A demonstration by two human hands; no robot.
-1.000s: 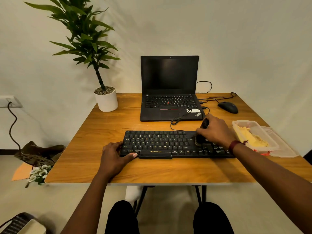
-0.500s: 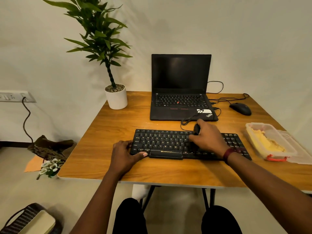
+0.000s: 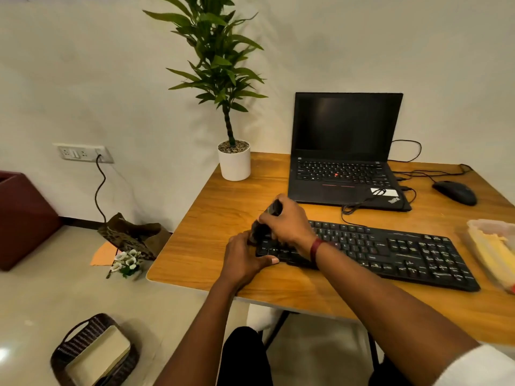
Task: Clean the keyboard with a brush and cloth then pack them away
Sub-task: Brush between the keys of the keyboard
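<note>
A black keyboard (image 3: 390, 252) lies across the wooden table (image 3: 223, 207), its cable running up to the laptop. My right hand (image 3: 287, 224) is closed around a dark brush (image 3: 264, 224), whose head rests on the keyboard's far left end. My left hand (image 3: 245, 257) presses on the keyboard's left edge, thumb along its front. At the right edge of the table stands a clear plastic box (image 3: 473, 227) with a yellow cloth (image 3: 493, 249) inside; it is cut off by the frame.
An open black laptop (image 3: 345, 151) stands behind the keyboard, a black mouse (image 3: 455, 192) to its right, a potted plant (image 3: 234, 160) at the back left corner. On the floor are a woven basket (image 3: 92, 352), a brown bag (image 3: 131, 235) and small flowers (image 3: 126, 263).
My right hand has swept the brush from the keyboard's right part to its left end. The view has swung to the left. My left hand still holds the keyboard's left edge.
</note>
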